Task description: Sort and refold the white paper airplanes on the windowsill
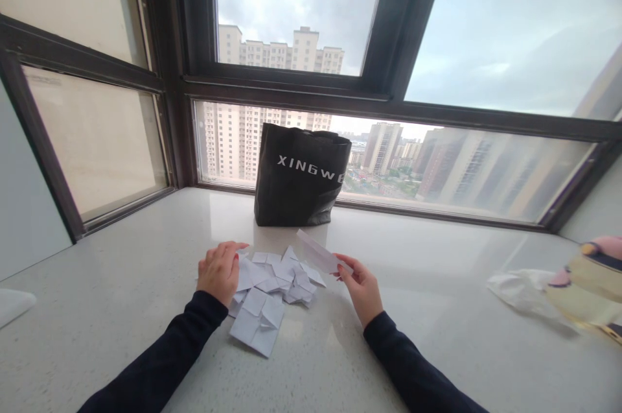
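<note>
My right hand point(358, 286) pinches a long folded strip of white paper point(318, 253) between thumb and fingers. The strip is raised above the counter and slants up to the left. On the left side of a loose pile of folded white papers point(272, 277), my left hand point(219, 272) is closed, thumb and index finger around the edge of a paper piece point(243, 251); its other fingers are partly hidden. A larger folded paper square point(257, 325) with a raised flap lies at the near side of the pile.
Behind the pile a black bag point(301, 179) with white lettering stands upright on the pale speckled counter point(427, 335), close to the window frame point(437, 212). At the right edge lie a crumpled white wrapper point(518, 290) and a cream-and-pink item point(590, 283). A white object point(14, 305) sits far left.
</note>
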Available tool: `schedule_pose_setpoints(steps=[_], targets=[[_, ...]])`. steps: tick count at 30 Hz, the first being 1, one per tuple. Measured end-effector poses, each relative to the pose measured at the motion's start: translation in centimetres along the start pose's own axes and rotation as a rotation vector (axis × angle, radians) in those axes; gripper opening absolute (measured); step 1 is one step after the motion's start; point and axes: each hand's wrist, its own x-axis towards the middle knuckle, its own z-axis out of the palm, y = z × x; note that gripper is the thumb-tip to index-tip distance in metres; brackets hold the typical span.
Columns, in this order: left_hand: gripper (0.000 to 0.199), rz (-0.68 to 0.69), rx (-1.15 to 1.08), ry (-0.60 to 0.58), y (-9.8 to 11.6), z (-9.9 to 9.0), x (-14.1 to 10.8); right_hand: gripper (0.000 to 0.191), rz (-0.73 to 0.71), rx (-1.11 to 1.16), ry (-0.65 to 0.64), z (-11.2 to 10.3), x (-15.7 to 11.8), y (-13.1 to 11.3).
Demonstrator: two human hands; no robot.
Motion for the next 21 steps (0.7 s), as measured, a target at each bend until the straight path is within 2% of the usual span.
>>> schedule_pose_setpoints(steps=[3, 12, 16, 21], targets=[[0.028, -0.069, 0.036, -0.094, -0.5, -0.2, 0.6, 0.038, 0.017, 0.026, -0.029, 0.1, -0.1, 0.1], [0.025, -0.061, 0.056, -0.317, -0.9, 1.2, 0.3, 0.037, 0.057, 0.045, -0.109, 0.2, -0.3, -0.1], [0.023, -0.056, -0.002, -0.313, -1.0, 1.3, 0.1, 0.037, 0.062, 0.048, -0.133, 0.3, -0.4, -0.3], [0.028, -0.049, -0.143, -0.180, -0.9, 1.1, 0.2, 0.041, 0.054, 0.046, -0.105, 0.3, -0.4, -0.3]])
